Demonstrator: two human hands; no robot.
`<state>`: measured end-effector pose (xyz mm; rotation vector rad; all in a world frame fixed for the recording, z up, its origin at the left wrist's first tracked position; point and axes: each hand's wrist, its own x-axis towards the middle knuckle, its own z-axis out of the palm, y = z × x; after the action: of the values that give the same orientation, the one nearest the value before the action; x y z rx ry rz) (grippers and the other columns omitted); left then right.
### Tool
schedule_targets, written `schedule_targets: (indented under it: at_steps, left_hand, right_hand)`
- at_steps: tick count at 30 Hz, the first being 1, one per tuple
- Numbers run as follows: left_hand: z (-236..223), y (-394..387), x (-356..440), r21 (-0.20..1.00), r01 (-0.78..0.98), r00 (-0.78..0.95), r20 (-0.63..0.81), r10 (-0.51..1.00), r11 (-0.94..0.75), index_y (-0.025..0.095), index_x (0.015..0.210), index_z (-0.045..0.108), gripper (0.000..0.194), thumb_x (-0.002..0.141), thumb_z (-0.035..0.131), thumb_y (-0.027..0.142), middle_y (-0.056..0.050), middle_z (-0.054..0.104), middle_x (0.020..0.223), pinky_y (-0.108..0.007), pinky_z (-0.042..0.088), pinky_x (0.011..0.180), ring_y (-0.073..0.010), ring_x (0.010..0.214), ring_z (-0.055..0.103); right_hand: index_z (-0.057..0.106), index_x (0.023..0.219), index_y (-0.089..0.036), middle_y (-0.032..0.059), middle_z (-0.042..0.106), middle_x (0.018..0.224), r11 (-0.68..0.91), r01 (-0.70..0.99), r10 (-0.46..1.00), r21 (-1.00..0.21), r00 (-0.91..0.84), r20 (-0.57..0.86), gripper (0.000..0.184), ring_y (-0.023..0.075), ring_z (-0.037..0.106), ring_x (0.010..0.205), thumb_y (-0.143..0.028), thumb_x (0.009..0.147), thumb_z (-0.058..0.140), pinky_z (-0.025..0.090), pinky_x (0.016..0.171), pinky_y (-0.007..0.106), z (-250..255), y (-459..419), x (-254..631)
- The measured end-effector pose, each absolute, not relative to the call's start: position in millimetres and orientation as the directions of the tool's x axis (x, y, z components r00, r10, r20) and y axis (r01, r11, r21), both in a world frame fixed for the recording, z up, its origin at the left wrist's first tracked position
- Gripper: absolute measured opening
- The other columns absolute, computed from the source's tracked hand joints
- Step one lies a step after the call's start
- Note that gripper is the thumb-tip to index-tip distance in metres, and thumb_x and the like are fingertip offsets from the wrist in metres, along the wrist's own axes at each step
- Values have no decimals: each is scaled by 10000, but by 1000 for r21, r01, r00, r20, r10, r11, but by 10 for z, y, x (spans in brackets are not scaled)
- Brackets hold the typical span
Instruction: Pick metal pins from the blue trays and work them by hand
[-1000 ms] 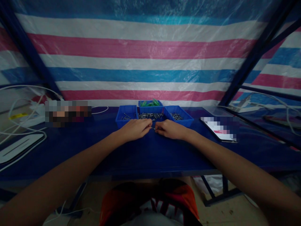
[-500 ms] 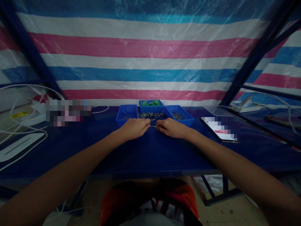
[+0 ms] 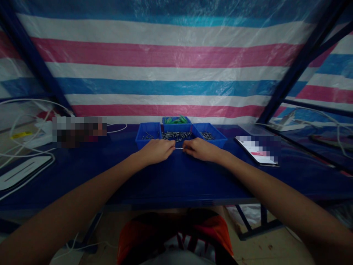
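A thin, silvery metal rod (image 3: 179, 148) spans the small gap between my two hands, just above the blue tabletop. My left hand (image 3: 159, 151) is closed on its left end, and my right hand (image 3: 200, 149) pinches the right end. My fingers hide both ends, so the exact kind of part does not show. Right behind my hands lie many dark and shiny slender metal pieces (image 3: 176, 135). A blue bin (image 3: 140, 131) with a few thin metal pieces is behind my left hand. Another blue bin (image 3: 221, 139), holding short metal pieces, stands behind my right.
At the back, a blue bin (image 3: 176, 126) holds green pieces (image 3: 178, 119). A phone (image 3: 255, 152) lies to the right on the blue table (image 3: 176, 184). White cables (image 3: 27, 151) and a flat white device (image 3: 24, 171) occupy the left. A striped sheet (image 3: 176, 55) hangs behind.
Slightly more of the metal rod shows between my hands, which have barely moved. The bins and their contents look the same.
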<state>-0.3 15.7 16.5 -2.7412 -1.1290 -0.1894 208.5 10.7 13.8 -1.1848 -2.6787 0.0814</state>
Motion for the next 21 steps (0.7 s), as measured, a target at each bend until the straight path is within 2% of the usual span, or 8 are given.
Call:
schedule_targets:
  at_steps: [21]
  left_hand:
    - [152,163,-11,-94,700,712,174,680,-708,187,881,538,253,916,321,314,-52,651,853,-272,382,575,-187,727,605]
  right_hand:
    - [582,924,-149,58,659,788,705,699,708,-118,-684,176,153,131,586,671,-184,891,438,375,643,241,126,122,2094]
